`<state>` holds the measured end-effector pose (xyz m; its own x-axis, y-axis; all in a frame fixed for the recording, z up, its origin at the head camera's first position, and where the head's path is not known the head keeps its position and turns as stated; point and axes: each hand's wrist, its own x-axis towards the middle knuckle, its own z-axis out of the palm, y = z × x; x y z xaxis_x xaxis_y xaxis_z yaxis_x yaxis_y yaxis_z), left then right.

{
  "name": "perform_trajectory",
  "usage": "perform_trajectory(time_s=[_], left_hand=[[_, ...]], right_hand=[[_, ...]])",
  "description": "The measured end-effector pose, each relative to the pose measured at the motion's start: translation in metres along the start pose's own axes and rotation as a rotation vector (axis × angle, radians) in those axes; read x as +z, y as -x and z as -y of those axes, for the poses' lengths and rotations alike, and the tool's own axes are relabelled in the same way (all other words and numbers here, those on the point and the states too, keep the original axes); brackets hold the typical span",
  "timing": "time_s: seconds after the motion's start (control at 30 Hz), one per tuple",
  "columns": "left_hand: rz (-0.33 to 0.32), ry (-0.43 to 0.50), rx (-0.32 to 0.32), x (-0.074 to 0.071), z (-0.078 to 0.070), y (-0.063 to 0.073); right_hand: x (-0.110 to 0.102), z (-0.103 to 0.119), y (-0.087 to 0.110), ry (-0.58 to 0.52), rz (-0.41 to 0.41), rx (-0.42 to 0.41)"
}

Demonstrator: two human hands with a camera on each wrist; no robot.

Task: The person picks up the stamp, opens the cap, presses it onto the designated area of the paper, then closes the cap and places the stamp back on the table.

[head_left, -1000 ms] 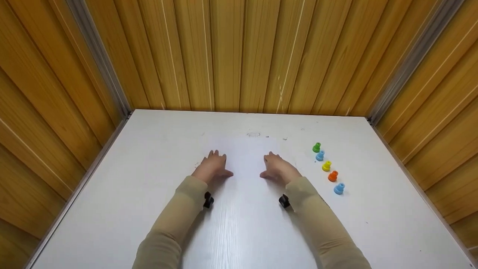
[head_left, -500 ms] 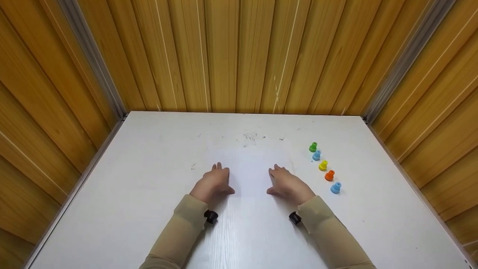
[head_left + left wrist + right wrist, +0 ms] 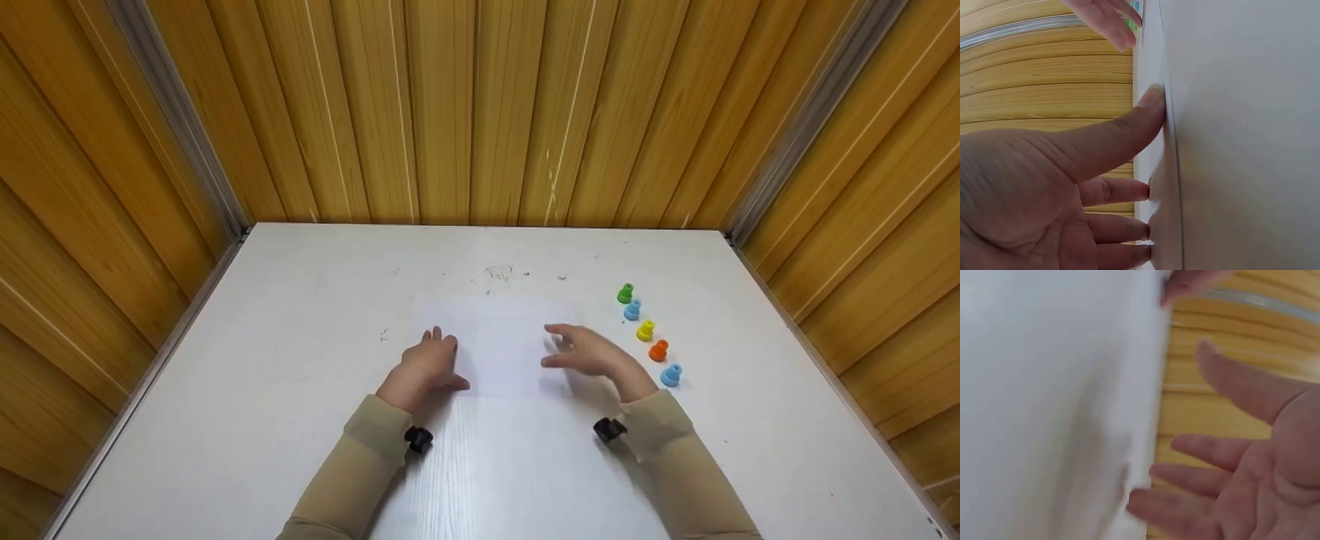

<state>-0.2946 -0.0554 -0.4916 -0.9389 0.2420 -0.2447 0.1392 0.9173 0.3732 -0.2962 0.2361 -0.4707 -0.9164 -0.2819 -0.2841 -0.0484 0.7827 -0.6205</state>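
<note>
A white sheet of paper [image 3: 499, 352] lies flat on the white table, hard to tell from it in the head view. My left hand [image 3: 429, 365] rests on the left part of the sheet. In the left wrist view its thumb [image 3: 1151, 107] presses down at the near edge of the paper, and the other fingertips touch the sheet farther in. Over the sheet's right side hovers my right hand [image 3: 589, 352], fingers and thumb spread, holding nothing. The right wrist view shows this hand [image 3: 1230, 478] raised off the surface, somewhat blurred.
To the right of the sheet, small stepped plastic pieces stand in a slanting row: green [image 3: 625, 293], light blue [image 3: 632, 310], yellow [image 3: 646, 331], orange [image 3: 658, 350] and another light blue [image 3: 671, 376]. Wood-patterned walls [image 3: 480, 112] enclose the table [image 3: 300, 300].
Both hands slid the paper toward the body in the first half second. Since then the right hand has lifted off it, fingers spreading, while the left has stayed on the sheet.
</note>
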Motion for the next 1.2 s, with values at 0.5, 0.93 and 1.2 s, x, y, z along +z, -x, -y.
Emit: perform_trajectory(time_s=[0.5, 0.93, 1.2], left_hand=[[0.012, 0.009, -0.016, -0.002, 0.003, 0.001], [0.007, -0.024, 0.004, -0.003, 0.002, 0.003], [0.012, -0.015, -0.007, -0.001, 0.001, 0.001]], right_hand=[[-0.113, -0.137, 0.072, -0.339, -0.071, 0.002], [-0.095, -0.183, 0.064, -0.524, 0.053, 0.046], [-0.090, -0.188, 0.063, -0.491, 0.058, 0.087]])
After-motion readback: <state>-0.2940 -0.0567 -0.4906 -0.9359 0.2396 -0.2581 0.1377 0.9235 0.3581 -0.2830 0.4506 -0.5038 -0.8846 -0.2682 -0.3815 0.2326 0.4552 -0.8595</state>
